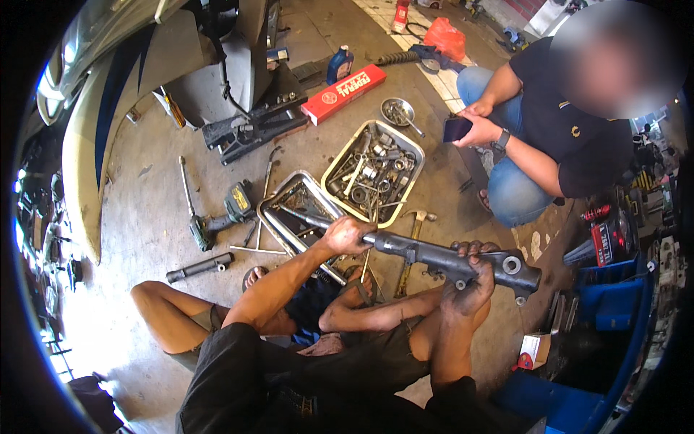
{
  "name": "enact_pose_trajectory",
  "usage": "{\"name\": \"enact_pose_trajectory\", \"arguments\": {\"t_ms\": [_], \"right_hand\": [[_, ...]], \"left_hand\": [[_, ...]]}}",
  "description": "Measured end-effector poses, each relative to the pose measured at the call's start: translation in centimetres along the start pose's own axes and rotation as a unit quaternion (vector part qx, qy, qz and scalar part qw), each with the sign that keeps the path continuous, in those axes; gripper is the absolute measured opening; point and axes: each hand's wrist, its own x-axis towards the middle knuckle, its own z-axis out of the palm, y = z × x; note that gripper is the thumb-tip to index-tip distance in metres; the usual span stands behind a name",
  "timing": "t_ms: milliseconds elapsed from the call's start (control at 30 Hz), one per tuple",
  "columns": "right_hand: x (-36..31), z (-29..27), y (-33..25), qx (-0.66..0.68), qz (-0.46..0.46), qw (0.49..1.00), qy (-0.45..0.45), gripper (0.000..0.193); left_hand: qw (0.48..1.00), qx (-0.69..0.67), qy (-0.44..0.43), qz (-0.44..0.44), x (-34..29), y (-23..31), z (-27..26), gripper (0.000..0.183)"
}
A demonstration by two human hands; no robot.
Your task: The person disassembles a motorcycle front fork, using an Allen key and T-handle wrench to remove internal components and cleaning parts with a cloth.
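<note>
A dark motorcycle fork leg (412, 249) lies across my lap, held up in both hands and sloping slightly down to the right. My left hand (348, 236) is closed round its slim tube, where that meets the thicker black lower leg. Grimy fingers of my right hand (470, 278) wrap the thick end, near the lug with the round hole. The tube's thin far end reaches left over a metal tray (269, 205). Another black cylinder (199, 267) rests on the floor by my left knee.
A cordless impact driver (224, 215) and a hammer (410, 253) lie on the floor. Beyond are a cream-rimmed basin of sockets and parts (416, 145), a small bowl (410, 110) and a red box (343, 94). A person (535, 137) with a phone squats at right, beside blue bins (611, 289).
</note>
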Motion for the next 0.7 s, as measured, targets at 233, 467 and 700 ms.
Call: {"name": "enact_pose_trajectory", "arguments": {"t_ms": [233, 467, 700], "right_hand": [[-1.1, 0.2, -1.1, -0.032, 0.002, 0.999, -0.022, 0.027], [-0.6, 0.3, -1.9, -0.022, -0.006, 0.999, -0.034, 0.028], [-0.6, 0.8, -3.2, -0.034, -0.035, 0.997, -0.059, 0.027]], "left_hand": [[0.998, -0.053, 0.013, 0.030, -1.5, -1.6, 0.6, 0.039], [0.998, -0.062, 0.019, -0.005, -1.8, -1.0, 0.7, 0.043], [0.993, -0.097, 0.063, 0.029, -0.5, -0.8, -0.4, 0.025]]}}
